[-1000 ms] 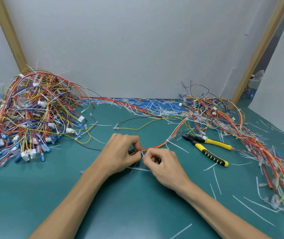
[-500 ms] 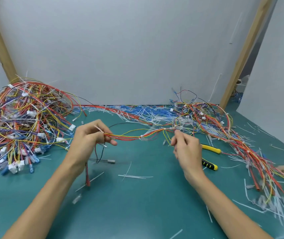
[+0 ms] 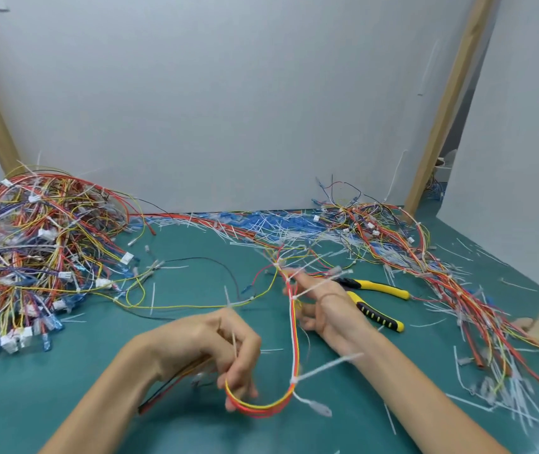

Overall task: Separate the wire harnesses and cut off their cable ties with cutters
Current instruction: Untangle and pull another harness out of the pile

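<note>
The curled fingers (image 3: pixel 245 358) of the left hand (image 3: pixel 212 342) wrap tightly around one end of a slim harness of red, orange and yellow wires (image 3: pixel 295 342), with dark wire ends trailing out under the wrist. From that grip the harness sags in a U-shaped loop and climbs to the right hand (image 3: pixel 330 312), whose fingers are spread and loose. The wires run across its fingertips, but motion blur hides whether it pinches them. Half a second ago the same harness was stretched level between hands held wide apart; now the hands have closed in and the left has dropped towards the body, so the bundle looks pulled free of the tangle. Its white plastic cable ties (image 3: pixel 327 365) are still on, tails sticking out. The yellow-and-black-handled cutters (image 3: pixel 384 287) lie untouched on the green table (image 3: pixel 104 348) just beyond the right hand, so cutting is likely the next step. The big wire heap (image 3: pixel 32 250) sits far left, and another tangle (image 3: pixel 425 267) trails down the right.
</note>
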The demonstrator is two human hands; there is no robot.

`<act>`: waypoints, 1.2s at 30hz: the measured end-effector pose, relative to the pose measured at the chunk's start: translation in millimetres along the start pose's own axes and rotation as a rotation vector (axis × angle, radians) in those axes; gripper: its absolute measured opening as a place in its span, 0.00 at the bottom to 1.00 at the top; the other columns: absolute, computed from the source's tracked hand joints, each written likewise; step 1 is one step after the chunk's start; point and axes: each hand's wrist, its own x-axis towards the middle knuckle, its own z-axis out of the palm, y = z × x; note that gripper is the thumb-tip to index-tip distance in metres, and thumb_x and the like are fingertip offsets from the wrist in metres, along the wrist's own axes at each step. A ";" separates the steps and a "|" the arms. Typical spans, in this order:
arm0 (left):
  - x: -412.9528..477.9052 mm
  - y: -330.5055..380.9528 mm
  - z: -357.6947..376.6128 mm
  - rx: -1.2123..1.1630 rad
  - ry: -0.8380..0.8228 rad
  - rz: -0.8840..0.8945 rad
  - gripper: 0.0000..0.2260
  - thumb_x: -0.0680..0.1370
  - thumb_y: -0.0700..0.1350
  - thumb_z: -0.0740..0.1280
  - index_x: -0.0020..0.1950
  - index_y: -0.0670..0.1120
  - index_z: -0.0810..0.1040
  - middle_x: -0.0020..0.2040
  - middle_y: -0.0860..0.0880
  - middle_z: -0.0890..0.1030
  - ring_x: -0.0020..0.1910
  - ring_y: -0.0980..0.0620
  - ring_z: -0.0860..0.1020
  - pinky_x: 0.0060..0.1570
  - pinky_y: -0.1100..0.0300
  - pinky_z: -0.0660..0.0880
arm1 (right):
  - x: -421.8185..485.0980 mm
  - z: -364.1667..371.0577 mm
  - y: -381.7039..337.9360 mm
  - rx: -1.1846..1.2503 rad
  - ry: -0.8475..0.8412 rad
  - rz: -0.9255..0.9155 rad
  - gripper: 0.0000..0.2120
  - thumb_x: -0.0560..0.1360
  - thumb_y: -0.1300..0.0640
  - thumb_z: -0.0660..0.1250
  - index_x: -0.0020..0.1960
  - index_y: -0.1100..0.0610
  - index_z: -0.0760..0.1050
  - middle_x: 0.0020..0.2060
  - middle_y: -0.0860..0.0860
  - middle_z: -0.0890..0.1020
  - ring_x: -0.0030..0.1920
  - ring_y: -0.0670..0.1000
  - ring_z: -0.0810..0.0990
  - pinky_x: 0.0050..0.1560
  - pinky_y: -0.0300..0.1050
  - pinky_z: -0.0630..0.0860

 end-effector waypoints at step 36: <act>37.3 -19.9 10.8 0.500 1.358 0.340 0.08 0.83 0.44 0.63 0.53 0.53 0.81 0.46 0.59 0.85 0.46 0.59 0.84 0.49 0.61 0.79 | -31.5 25.4 19.3 -0.895 0.132 -1.011 0.29 0.65 0.78 0.64 0.52 0.47 0.81 0.47 0.35 0.84 0.43 0.40 0.83 0.46 0.35 0.77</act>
